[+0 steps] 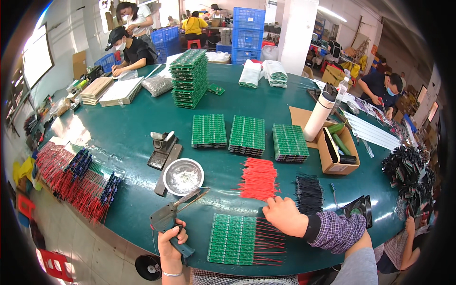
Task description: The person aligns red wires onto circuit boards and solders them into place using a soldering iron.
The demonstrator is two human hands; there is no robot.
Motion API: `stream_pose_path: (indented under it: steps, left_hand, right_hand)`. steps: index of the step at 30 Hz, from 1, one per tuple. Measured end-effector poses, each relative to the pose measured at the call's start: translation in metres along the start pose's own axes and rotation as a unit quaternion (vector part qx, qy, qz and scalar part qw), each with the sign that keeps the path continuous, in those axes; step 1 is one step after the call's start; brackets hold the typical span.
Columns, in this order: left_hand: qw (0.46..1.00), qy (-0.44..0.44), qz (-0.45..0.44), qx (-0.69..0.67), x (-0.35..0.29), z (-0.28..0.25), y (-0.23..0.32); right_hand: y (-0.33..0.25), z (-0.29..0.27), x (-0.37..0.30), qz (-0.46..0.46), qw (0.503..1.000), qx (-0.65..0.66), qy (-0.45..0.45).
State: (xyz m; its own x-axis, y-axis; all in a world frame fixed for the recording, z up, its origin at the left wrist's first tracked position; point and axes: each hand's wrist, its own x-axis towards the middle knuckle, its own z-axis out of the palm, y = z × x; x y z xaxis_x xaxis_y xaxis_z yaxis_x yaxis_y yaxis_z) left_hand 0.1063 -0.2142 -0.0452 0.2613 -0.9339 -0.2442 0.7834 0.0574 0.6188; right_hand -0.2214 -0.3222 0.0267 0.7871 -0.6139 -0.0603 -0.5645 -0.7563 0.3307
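A green circuit-board panel with red wire leads (237, 239) lies at the table's near edge. The right hand (284, 214), fingers curled together, rests on its far corner; the left hand (171, 242) grips a grey pistol-shaped soldering gun (172, 219) just left. A round metal dish (183, 176) sits beyond.

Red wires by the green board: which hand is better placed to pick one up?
Right hand: it rests beside the red wires. The left hand is occupied gripping the soldering gun, farther away.

My left hand (172, 242) is fisted round a grip, wrist upright; right hand (284, 214) reaches fwd, fingers curled down, forearm coming in from lower right
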Motion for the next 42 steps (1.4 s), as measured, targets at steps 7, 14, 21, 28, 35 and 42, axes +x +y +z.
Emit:
stream_pose_path:
  steps: [7,14,21,28,35,42]
  left_hand:
    - [1.0,0.0,-0.002,-0.004,0.0,0.002,0.001]
    - [1.0,0.001,-0.003,0.0,-0.005,0.001,0.0]
    - [1.0,0.0,-0.002,-0.018,-0.002,-0.006,-0.002]
    - [1.0,-0.014,0.002,0.0,0.007,-0.005,0.003]
    - [0.999,0.009,0.005,0.035,-0.013,0.002,0.0]
    - [0.959,0.087,0.116,0.244,-0.067,0.05,-0.014]
  right_hand:
    - [0.005,-0.003,-0.001,0.01,1.0,0.016,0.014]
    - [-0.002,-0.002,-0.006,-0.002,1.0,-0.016,-0.008]
    - [-0.01,0.011,-0.009,0.006,0.998,-0.054,0.018]
    - [-0.006,-0.004,0.0,0.015,0.974,0.071,0.213]
    - [-0.039,0.023,0.004,0.044,0.919,0.244,0.308]
    - [-0.042,0.032,0.011,0.038,0.905,0.29,0.308]
